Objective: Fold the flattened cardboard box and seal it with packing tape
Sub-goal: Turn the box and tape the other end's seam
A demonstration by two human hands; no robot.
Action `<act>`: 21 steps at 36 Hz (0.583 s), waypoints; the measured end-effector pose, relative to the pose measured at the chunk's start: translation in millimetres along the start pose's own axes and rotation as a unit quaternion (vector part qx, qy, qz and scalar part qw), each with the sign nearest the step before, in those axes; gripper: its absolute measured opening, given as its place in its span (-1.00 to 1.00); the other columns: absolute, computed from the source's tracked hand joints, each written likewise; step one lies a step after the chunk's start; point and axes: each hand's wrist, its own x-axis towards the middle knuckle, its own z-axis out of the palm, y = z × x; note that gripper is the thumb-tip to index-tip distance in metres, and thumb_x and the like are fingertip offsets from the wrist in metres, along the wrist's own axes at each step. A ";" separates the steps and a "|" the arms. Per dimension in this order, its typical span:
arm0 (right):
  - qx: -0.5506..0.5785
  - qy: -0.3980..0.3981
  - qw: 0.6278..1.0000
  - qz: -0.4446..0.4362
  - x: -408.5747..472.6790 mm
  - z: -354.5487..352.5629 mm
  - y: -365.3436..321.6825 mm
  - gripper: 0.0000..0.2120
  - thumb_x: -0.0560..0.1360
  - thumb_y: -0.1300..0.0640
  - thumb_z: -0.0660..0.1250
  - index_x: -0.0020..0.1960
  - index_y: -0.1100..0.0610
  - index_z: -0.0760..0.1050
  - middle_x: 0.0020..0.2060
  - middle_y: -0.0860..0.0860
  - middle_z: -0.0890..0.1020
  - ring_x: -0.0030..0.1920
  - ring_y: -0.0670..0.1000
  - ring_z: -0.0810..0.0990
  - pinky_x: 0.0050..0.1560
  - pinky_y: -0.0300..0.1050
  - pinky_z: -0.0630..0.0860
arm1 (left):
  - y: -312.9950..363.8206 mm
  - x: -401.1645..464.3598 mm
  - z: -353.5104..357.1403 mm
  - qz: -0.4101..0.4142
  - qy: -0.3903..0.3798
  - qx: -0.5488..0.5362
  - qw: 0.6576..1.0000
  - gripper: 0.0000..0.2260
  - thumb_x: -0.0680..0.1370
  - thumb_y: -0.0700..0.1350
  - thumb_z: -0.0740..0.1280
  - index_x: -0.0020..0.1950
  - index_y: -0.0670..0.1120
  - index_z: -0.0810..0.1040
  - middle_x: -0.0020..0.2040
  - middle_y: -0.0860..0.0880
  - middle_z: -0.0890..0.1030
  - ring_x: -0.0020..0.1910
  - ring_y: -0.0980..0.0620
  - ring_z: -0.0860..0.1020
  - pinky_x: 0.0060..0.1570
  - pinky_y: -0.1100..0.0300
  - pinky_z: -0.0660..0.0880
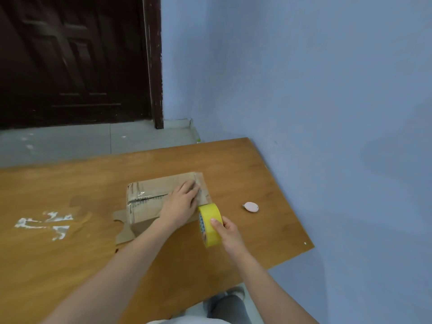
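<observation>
**Box pinned, tape roll at its right end**

My left hand (pixel 182 202) lies flat, fingers spread apart, on top of the cardboard box (pixel 149 202), pressing the right part of its lid. The box stands folded near the middle of the bench (pixel 70 253), with its centre seam running left to right and shiny tape over the left part of that seam. A loose flap (pixel 121 226) juts out flat on the bench at the box's near left corner.

My right hand (pixel 228 232) is clamped around the yellow tape roll (pixel 210 224), thumb on the outer face, with the roll standing on edge just beside the box's near right corner and close to my left hand.

To the right of the roll lies a small pink oval object (pixel 251 207), apart from the box and from the bench's right edge, which runs along the blue wall (pixel 327 113). Bare bench spreads wide to the left, marked by white tape scraps (pixel 44 224). The far edge is well beyond the box; past it are grey floor (pixel 70 143) and a dark door (pixel 70 54).
</observation>
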 end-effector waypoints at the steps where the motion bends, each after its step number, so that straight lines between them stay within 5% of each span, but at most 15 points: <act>1: -0.002 0.000 1.000 0.002 0.8 -0.8 1.7 -0.88 0.57 0.15 0.27 0.02 0.19 0.51 -0.28 0.03 0.63 -0.35 -0.07 0.63 -0.26 -0.19 0.55 | 1.1 -1.2 -1.1 0.001 -0.002 0.014 1.000 -0.47 0.52 0.10 -0.03 0.27 -0.10 0.54 0.32 -0.09 0.49 0.29 -0.14 0.45 0.06 -0.09 0.51; 7: -0.007 -0.009 1.000 0.004 4.0 -5.1 5.6 -0.87 0.56 0.12 0.28 0.02 0.16 0.53 -0.24 0.08 0.63 -0.32 -0.01 0.64 -0.17 -0.09 0.55 | 1.8 -2.5 2.2 0.007 -0.011 0.058 0.998 -0.50 0.56 0.06 -0.03 0.33 -0.10 0.49 0.40 -0.02 0.42 0.34 -0.11 0.43 0.21 -0.07 0.42; 12: -0.010 -0.012 1.000 -0.001 5.2 -4.5 7.2 -0.85 0.55 0.11 0.29 0.02 0.19 0.51 -0.27 0.08 0.61 -0.34 -0.05 0.63 -0.22 -0.16 0.55 | 10.5 3.3 0.1 -0.028 -0.066 0.079 0.994 -0.31 0.46 0.13 -0.28 0.52 -0.06 0.18 0.53 -0.01 0.17 0.49 -0.03 0.17 0.41 -0.03 0.13; 18: -0.016 -0.016 1.000 -0.006 6.4 -4.9 8.6 -0.87 0.56 0.10 0.29 -0.01 0.16 0.52 -0.30 0.05 0.63 -0.33 -0.03 0.63 -0.19 -0.12 0.54 | 7.3 4.7 -0.4 -0.036 -0.055 0.108 0.992 -0.44 0.53 0.08 -0.08 0.41 -0.12 0.41 0.40 -0.04 0.41 0.35 -0.06 0.43 0.22 -0.06 0.40; 21: -0.026 -0.019 0.999 -0.005 6.4 -6.0 8.8 -0.83 0.56 0.07 0.27 0.05 0.15 0.54 -0.28 0.05 0.65 -0.29 -0.03 0.63 -0.14 -0.10 0.55 | 5.7 2.8 -0.6 -0.022 -0.055 0.103 0.993 -0.40 0.54 0.11 -0.16 0.47 -0.10 0.30 0.47 -0.02 0.30 0.43 -0.05 0.32 0.30 -0.04 0.31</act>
